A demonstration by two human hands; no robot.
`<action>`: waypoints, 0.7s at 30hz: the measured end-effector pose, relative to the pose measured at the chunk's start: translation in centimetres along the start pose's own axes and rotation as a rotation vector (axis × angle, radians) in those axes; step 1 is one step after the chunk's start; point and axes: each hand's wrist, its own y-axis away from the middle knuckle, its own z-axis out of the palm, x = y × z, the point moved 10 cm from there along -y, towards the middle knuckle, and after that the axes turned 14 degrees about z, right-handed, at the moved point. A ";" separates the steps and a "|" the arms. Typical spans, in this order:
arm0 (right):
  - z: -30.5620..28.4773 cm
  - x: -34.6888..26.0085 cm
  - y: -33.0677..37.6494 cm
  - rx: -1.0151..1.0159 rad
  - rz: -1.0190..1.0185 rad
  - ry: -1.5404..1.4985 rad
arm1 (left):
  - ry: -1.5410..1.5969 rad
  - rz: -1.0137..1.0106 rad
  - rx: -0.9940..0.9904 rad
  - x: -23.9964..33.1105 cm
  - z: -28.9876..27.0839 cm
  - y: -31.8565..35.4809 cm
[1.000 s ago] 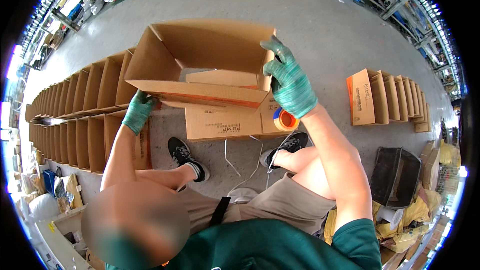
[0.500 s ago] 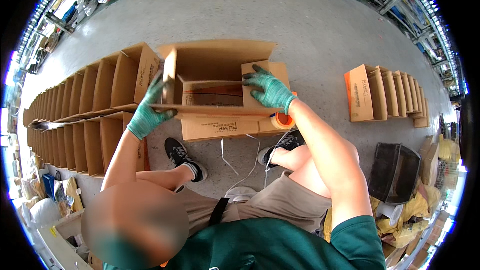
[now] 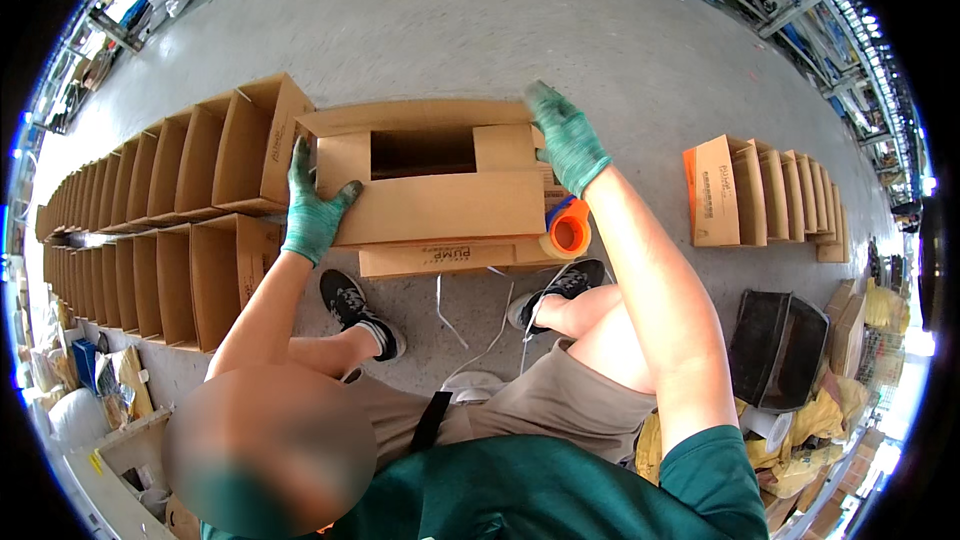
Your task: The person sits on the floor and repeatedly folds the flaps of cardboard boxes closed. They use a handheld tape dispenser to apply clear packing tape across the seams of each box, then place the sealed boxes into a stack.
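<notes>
A brown cardboard box (image 3: 440, 205) sits in front of me on a stack of flat cardboard (image 3: 440, 258), its top flaps partly folded in with a dark gap in the middle. My left hand (image 3: 313, 208), in a green glove, grips the box's left end. My right hand (image 3: 566, 138), also gloved green, presses on the box's far right corner and flap. An orange tape dispenser (image 3: 567, 228) lies just below my right wrist, beside the box. My knees and black shoes (image 3: 356, 308) are under the box.
Two long rows of assembled open boxes (image 3: 160, 210) run along the left. A shorter row of boxes (image 3: 765, 202) stands at right. A black crate (image 3: 780, 348) and yellow bags lie at lower right. White strapping bands (image 3: 470, 315) lie on the grey concrete floor.
The box came down from a raised, tilted position to sit flat on the stack. Its flaps have been folded inward. My hands shifted to its two ends.
</notes>
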 end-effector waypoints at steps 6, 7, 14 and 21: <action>1.3 3.8 1.2 0.066 -0.277 0.573 | -0.011 -0.045 -0.183 0.6 0.7 0.8; 1.5 3.9 1.2 0.007 -0.253 0.410 | -0.043 0.107 -0.150 1.1 0.4 0.3; 2.5 2.7 2.0 0.141 -0.349 0.656 | -0.027 0.092 -0.158 -1.1 0.5 1.1; 2.6 3.0 2.3 0.242 -0.476 0.649 | -0.069 0.070 -0.209 -2.0 1.0 1.4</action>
